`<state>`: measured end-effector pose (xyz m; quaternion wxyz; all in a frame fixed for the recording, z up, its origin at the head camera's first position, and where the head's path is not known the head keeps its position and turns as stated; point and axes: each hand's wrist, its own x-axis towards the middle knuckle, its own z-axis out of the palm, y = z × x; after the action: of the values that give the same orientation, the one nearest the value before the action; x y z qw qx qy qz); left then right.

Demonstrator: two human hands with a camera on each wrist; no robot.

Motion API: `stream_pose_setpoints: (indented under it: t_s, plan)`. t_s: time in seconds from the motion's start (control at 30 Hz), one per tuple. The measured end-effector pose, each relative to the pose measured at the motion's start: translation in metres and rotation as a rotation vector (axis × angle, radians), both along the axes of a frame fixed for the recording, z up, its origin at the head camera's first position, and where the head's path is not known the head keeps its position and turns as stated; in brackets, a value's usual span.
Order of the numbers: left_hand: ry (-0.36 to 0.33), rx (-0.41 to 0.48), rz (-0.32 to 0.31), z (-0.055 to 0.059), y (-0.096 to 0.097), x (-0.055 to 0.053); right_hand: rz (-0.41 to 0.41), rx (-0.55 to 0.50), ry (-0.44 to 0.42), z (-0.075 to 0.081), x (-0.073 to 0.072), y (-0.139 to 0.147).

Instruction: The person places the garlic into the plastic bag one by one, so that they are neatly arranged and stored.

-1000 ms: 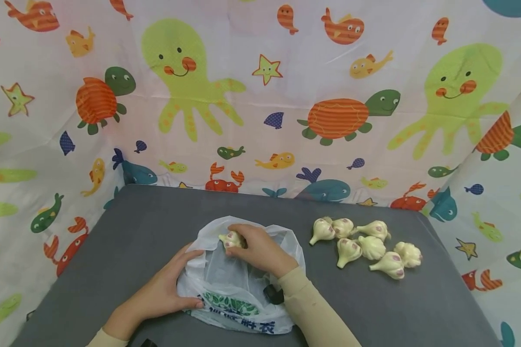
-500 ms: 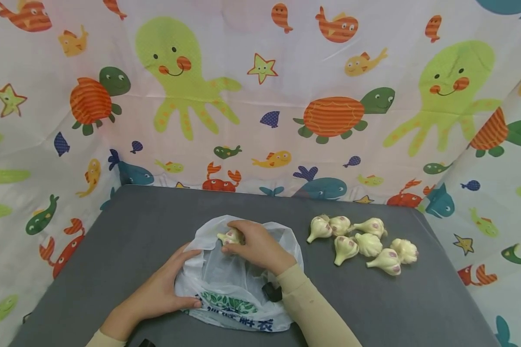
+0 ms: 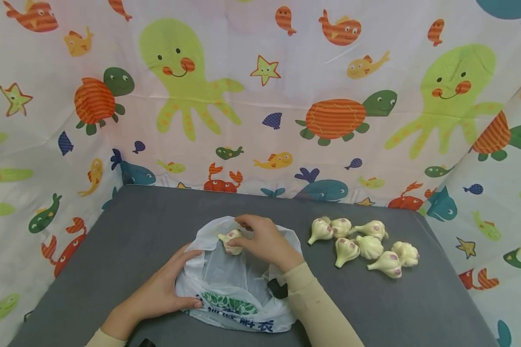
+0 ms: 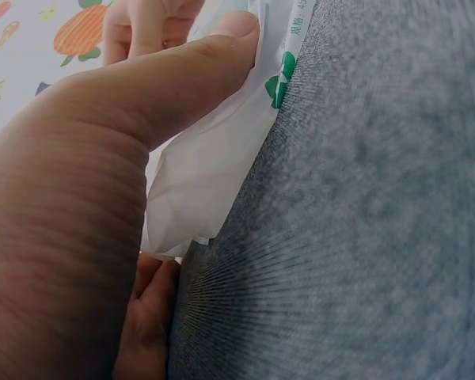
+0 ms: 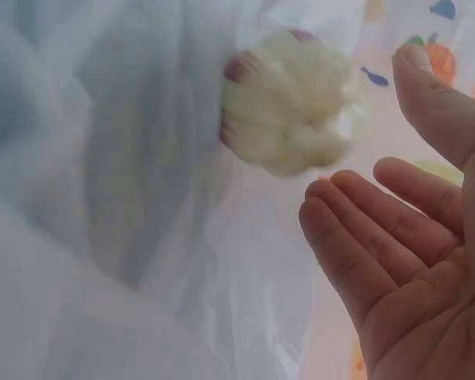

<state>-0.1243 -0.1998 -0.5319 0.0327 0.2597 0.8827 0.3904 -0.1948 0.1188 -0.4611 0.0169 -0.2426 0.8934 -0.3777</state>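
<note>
A: Backdrop?
B: White cloth [image 3: 236, 43] printed with sea animals, behind and at both sides of the counter [image 3: 165, 212], which is dark grey.

A: On the counter?
B: White plastic bag [image 3: 191, 284], mouth open, green leaf print and dark blue characters along its front.

A: Hands?
B: Left hand [image 3: 162, 291] holds the bag's left side—thumb low at the front, index finger at the rim. Right hand [image 3: 267, 243] is over the bag's mouth; its fingers [image 5: 348, 253] are extended and released, thumb spread away.

A: Garlic?
B: Seven loose bulbs [image 3: 370, 247] in a cluster right of the bag, well apart from it. One more garlic bulb [image 3: 231, 242] at the bag's mouth, near the far rim—just beside the right fingertips, ungripped. Cannot tell whether it touches the plastic.
</note>
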Motion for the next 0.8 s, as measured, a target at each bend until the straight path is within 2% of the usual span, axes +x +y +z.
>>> stream_pose_setpoints:
  t_s: [0.27,0.6,0.8]
  plan:
    - [-0.008,0.008,0.001,-0.002,-0.001,-0.001,-0.063,-0.125,-0.022,0.012,-0.003,0.02]
    - [-0.008,0.01,-0.002,-0.001,0.0,-0.001,-0.098,-0.156,0.045,0.022,-0.006,0.044]
    - [-0.012,0.014,-0.007,0.002,-0.002,-0.001,-0.178,-0.125,0.032,0.027,-0.009,0.06]
